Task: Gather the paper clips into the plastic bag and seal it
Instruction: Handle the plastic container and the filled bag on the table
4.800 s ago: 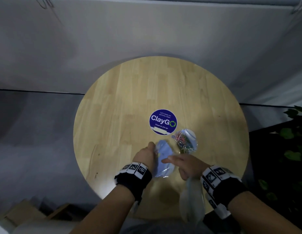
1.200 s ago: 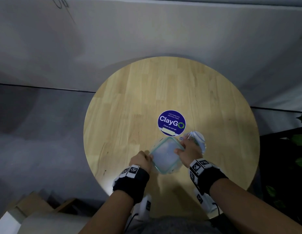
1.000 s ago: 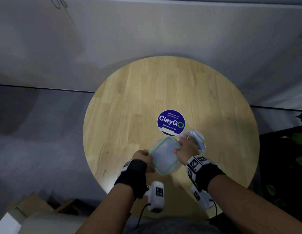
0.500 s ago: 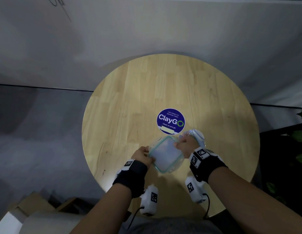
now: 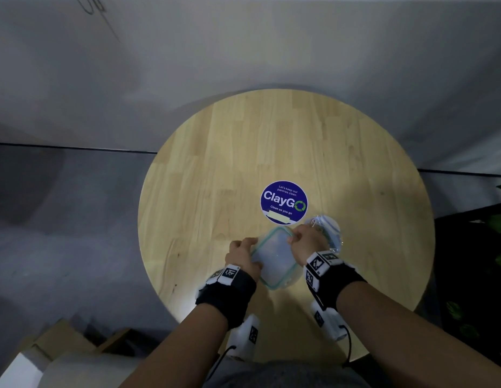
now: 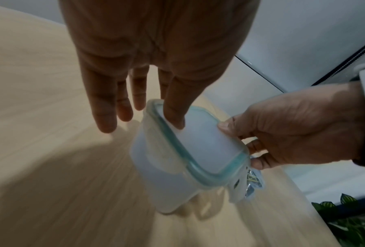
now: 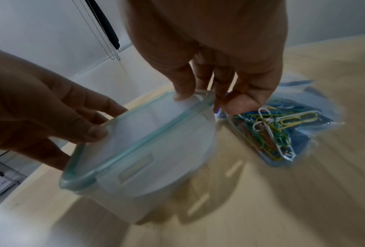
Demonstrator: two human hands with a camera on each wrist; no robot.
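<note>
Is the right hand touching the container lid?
Touching. Right wrist view: right hand thumb pressed on the container lid at its far rim.

Both forearms reach forward, the left hand (image 5: 241,254) and right hand (image 5: 306,242) facing each other, thumbs and fingers pinching.

table (image 5: 221,163): pale matt wood; container (image 7: 156,150): frosted smooth plastic; plastic bag (image 7: 316,133): clear glossy film; paper clips (image 7: 268,130): coloured coated wire

One lidded container (image 5: 274,257), one plastic bag (image 7: 300,133) of paper clips (image 7: 268,132), two hands, one sticker (image 5: 284,201)
</note>
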